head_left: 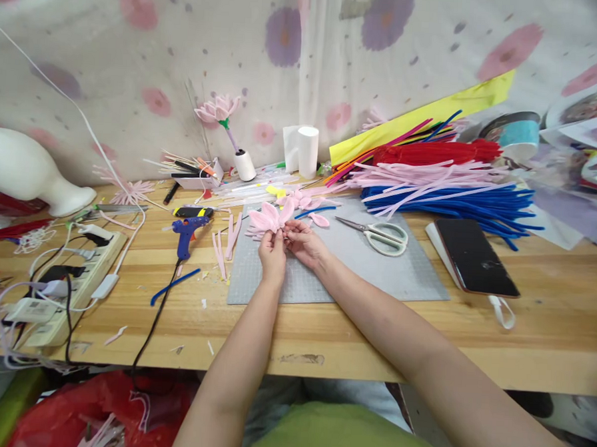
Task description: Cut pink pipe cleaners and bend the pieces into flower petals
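Note:
My left hand (273, 257) is closed around the base of a pink pipe-cleaner flower (270, 219), held over a grey cutting mat (376, 271). My right hand (303, 242) pinches the flower from the right side, fingers pressed against its petals. Loose pink petals (320, 219) lie on the mat just beyond the hands. White-handled scissors (380, 235) rest on the mat to the right of my right hand. A blue glue gun (185, 233) lies to the left of the mat.
Stacks of pink, blue and red pipe cleaners (445, 184) lie at the back right. A black phone (475, 257) lies at the right, a power strip (70, 281) with cables at the left. A finished pink flower (218, 110) stands at the back.

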The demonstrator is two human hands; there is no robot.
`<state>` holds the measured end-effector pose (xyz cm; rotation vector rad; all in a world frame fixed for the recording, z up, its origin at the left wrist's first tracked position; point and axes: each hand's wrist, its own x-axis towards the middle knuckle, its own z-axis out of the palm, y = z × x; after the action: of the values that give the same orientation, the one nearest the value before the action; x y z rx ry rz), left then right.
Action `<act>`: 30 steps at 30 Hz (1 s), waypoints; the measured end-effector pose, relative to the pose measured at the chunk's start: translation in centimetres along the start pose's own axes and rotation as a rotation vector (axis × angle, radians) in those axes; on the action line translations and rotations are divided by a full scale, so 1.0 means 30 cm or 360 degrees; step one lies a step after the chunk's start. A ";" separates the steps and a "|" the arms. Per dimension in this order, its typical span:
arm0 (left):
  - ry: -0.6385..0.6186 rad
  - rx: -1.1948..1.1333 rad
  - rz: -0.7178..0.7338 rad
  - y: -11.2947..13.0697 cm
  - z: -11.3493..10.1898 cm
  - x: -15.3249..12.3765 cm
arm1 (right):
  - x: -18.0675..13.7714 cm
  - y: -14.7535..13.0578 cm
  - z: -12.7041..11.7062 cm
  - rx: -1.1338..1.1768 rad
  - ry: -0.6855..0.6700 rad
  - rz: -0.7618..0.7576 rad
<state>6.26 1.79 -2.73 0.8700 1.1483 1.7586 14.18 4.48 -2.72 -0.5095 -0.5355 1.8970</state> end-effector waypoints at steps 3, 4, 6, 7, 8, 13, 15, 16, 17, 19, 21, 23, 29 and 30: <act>-0.0064 -0.0146 -0.0085 -0.005 0.000 0.003 | 0.001 -0.006 0.000 -0.0006 0.0014 0.0029; -0.0098 -0.0187 -0.0134 -0.009 -0.002 0.005 | 0.002 -0.009 -0.002 -0.0005 0.0016 0.0043; -0.0159 -0.0232 -0.0226 -0.016 -0.007 0.009 | 0.005 -0.015 -0.008 0.0003 0.0005 0.0078; -0.0177 -0.0234 -0.0258 -0.020 -0.010 0.011 | 0.006 -0.017 -0.010 0.0001 -0.0006 0.0100; -0.0181 -0.0226 -0.0281 -0.022 -0.012 0.013 | 0.006 -0.017 -0.010 -0.0007 -0.0013 0.0124; 0.0005 -0.0269 -0.0314 -0.009 -0.019 0.031 | -0.002 -0.026 0.010 -0.0241 0.0035 0.0211; 0.0107 -0.0349 -0.0297 0.010 -0.029 0.047 | 0.005 -0.063 0.011 -0.0540 0.0028 0.0163; 0.0159 -0.0380 -0.0273 0.020 -0.037 0.057 | 0.014 -0.095 0.004 -0.0742 0.0030 0.0090; 0.0216 -0.0396 -0.0239 0.029 -0.046 0.067 | 0.027 -0.135 -0.009 -0.0967 0.0089 -0.0037; 0.0314 -0.0372 -0.0173 0.043 -0.065 0.086 | 0.064 -0.231 -0.053 -0.1490 0.0295 -0.0348; 0.0353 -0.0290 -0.0139 0.046 -0.078 0.097 | 0.104 -0.324 -0.111 -0.2055 0.0552 -0.0570; 0.0327 -0.0203 -0.0138 0.041 -0.082 0.098 | 0.135 -0.390 -0.166 -0.2595 0.0616 -0.0569; 0.0151 -0.0113 -0.0226 0.030 -0.060 0.073 | 0.156 -0.436 -0.211 -0.3027 0.0479 -0.0435; 0.0147 -0.0121 -0.0245 0.032 -0.058 0.071 | 0.153 -0.444 -0.206 -0.2964 0.0493 -0.0423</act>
<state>3.63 2.90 -2.21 0.6433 1.1680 1.7187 25.89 14.19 -0.48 -1.6872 -1.9447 0.5241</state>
